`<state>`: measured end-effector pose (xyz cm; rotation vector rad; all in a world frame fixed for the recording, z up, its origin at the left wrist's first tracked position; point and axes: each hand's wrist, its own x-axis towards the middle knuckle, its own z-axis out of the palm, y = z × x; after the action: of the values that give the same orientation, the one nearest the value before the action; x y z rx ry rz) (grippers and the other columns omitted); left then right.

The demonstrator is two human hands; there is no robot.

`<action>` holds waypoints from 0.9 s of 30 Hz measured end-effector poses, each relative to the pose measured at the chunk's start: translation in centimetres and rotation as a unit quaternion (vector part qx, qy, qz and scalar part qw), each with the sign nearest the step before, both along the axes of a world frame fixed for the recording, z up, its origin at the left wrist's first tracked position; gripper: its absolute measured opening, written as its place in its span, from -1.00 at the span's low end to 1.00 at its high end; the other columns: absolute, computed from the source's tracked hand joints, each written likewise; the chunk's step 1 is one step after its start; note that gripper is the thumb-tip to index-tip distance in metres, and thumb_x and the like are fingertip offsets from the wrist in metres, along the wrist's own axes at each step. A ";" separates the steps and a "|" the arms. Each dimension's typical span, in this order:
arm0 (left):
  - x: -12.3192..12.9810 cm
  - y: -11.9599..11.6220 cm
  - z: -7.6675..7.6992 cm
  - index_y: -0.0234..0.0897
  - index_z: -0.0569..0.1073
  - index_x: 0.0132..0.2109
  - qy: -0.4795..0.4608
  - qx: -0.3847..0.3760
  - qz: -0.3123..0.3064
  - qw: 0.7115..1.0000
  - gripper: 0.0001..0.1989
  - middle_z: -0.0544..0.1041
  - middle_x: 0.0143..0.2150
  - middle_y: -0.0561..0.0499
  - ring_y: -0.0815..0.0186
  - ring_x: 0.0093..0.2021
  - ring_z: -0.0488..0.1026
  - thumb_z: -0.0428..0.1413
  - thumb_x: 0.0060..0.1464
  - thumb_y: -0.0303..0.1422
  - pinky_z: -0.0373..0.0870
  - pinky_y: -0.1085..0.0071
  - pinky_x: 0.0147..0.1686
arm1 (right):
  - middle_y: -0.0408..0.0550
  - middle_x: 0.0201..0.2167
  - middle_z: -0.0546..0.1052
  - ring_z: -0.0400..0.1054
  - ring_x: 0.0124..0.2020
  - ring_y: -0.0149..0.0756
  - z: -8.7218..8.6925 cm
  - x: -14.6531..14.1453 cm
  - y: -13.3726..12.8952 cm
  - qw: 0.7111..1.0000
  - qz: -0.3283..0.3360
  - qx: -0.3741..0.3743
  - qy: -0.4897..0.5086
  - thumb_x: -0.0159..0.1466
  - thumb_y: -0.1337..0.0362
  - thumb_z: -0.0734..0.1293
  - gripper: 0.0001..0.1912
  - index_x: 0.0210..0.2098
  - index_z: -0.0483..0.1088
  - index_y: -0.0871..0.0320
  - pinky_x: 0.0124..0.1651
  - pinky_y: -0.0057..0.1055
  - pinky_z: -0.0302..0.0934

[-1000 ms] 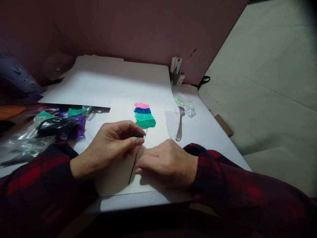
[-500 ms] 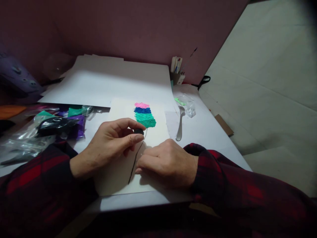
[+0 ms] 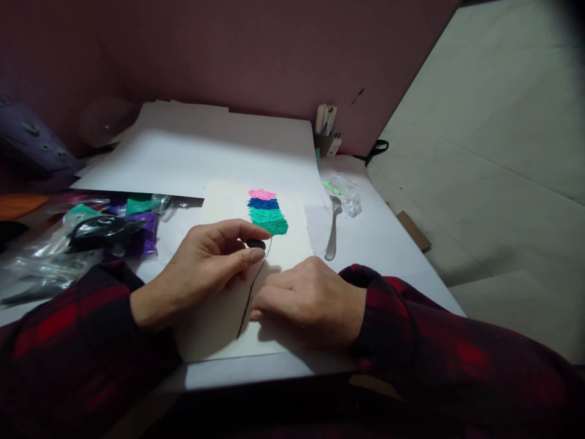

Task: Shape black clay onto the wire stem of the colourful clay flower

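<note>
pinkish wall [image 3: 219, 55] | lg wht sheets [image 3: 205, 143] nr wall | holder [image 3: 323, 146] w/ pens [image 3: 325, 119], R rear | brn pc [image 3: 413, 231], R

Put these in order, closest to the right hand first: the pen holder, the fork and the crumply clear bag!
1. Fork, just past the right hand, slightly right.
2. Crumply clear bag, beyond the fork.
3. Pen holder, back by the wall.

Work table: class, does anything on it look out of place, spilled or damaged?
The fork, right of the coloured bands, looks odd: cutlery beside artwork, though perhaps a tool here. Beside its tines lies crumpled clear plastic. No spill or damage shows.
</note>
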<state>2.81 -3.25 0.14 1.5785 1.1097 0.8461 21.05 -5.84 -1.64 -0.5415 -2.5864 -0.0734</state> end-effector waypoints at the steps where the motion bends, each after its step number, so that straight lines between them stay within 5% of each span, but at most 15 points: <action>1: 0.0 0.0 0.0 -0.27 0.51 -0.12 -0.001 -0.001 0.001 1.000 -0.73 0.55 -0.42 0.01 0.36 -0.49 0.43 0.21 -0.02 -0.35 0.33 0.52 -0.57 | -0.23 -0.61 0.38 0.19 -0.60 -0.49 0.0 0.0 0.0 1.000 0.000 0.000 -0.001 0.38 0.26 0.17 -0.69 -0.49 0.28 0.19 -0.60 -0.44 -0.10; 12: 0.1 -0.1 0.3 -0.26 0.46 -0.39 -0.022 0.002 -0.005 1.000 -0.89 0.52 -0.45 0.06 0.37 -0.49 0.44 0.25 -0.10 -0.38 0.37 0.53 -0.54 | -0.21 -0.60 0.40 0.22 -0.59 -0.48 -0.2 0.0 0.0 1.000 0.001 -0.008 -0.009 0.38 0.26 0.15 -0.69 -0.47 0.29 0.20 -0.60 -0.44 -0.06; 27: 0.3 -0.1 0.3 -0.23 0.57 -0.16 0.019 0.031 0.017 0.999 -0.80 0.60 -0.36 -0.02 0.32 -0.44 0.48 0.17 0.05 -0.32 0.32 0.54 -0.62 | -0.21 -0.59 0.40 0.21 -0.58 -0.47 0.1 0.0 0.0 1.000 0.000 -0.007 -0.005 0.36 0.28 0.19 -0.74 -0.44 0.34 0.21 -0.59 -0.43 -0.07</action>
<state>3.08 -3.38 0.41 1.6373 1.1490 0.8837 21.08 -5.89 -1.54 -0.5480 -2.5980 -0.0568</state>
